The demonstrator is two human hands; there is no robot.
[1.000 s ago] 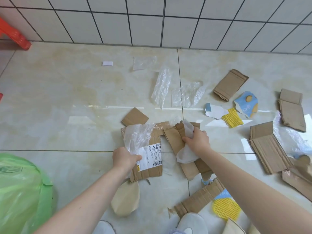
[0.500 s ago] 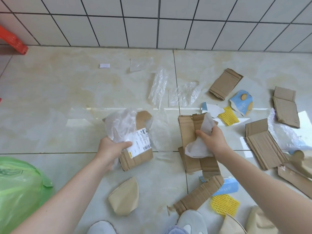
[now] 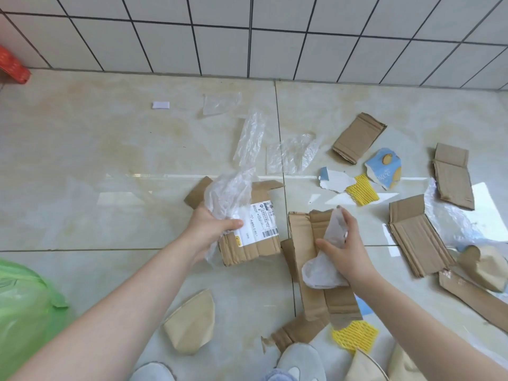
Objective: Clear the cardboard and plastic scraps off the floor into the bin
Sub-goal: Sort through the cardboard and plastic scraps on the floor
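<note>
Since a second ago both hands have lifted their loads off the floor (image 3: 96, 166). Left hand (image 3: 210, 226) has its grip closed around a labelled cardboard piece (image 3: 254, 232) together with a crumpled clear plastic sheet (image 3: 228, 192), thumb pressed on the white shipping label, all held above the tiles. Right hand (image 3: 345, 247) pinches a white plastic scrap (image 3: 321, 270) against a long folded cardboard strip (image 3: 313, 259), fingers curled over both; the strip's lower end hangs toward a yellow foam net (image 3: 354, 336) on the floor.

Green-lined bin (image 3: 22, 312) sits at the lower left edge, well apart from both hands. Plenty of scraps lie on the floor: two clear plastic films (image 3: 250, 136) near the tile joint, a folded cardboard piece (image 3: 357, 138) toward the wall, a blue printed carton scrap (image 3: 384, 169), a second yellow net (image 3: 361, 189), ribbed cardboard (image 3: 417, 237) at right, and a beige paper cone (image 3: 192, 323) near the person's shoes (image 3: 299, 364). A red object (image 3: 12, 66) leans by the tiled wall (image 3: 275, 37).
</note>
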